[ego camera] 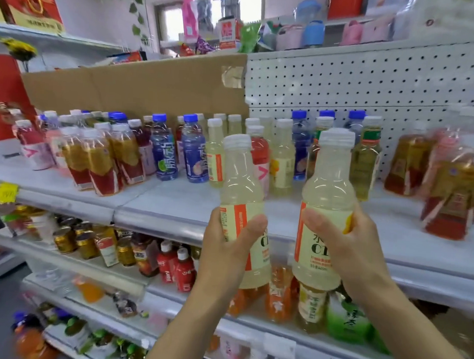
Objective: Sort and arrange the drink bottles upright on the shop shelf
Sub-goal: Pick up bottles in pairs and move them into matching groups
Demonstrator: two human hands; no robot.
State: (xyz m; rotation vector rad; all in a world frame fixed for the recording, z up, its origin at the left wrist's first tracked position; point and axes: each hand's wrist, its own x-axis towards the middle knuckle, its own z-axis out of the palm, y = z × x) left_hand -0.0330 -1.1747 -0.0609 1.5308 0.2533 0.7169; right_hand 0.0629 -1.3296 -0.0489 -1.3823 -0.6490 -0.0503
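Observation:
I hold two pale lemon drink bottles upright in front of the shelf (175, 193). My left hand (224, 249) grips the left lemon bottle (241, 185) around its label. My right hand (349, 246) grips the right lemon bottle (329, 188) the same way. Both have white caps and cream labels with an orange stripe. Behind them on the shelf stand more pale lemon bottles (281, 159), blue-capped blue bottles (163, 151), amber tea bottles (98, 159) and a pink-labelled bottle (260, 156).
A cardboard sheet (142, 85) and a white pegboard (370, 84) back the shelf. Shrink-wrapped packs of amber bottles (452, 194) sit at the right. Bare shelf surface lies in front of the rows. Lower shelves hold cans (65, 239), red bottles (183, 269) and orange bottles (277, 295).

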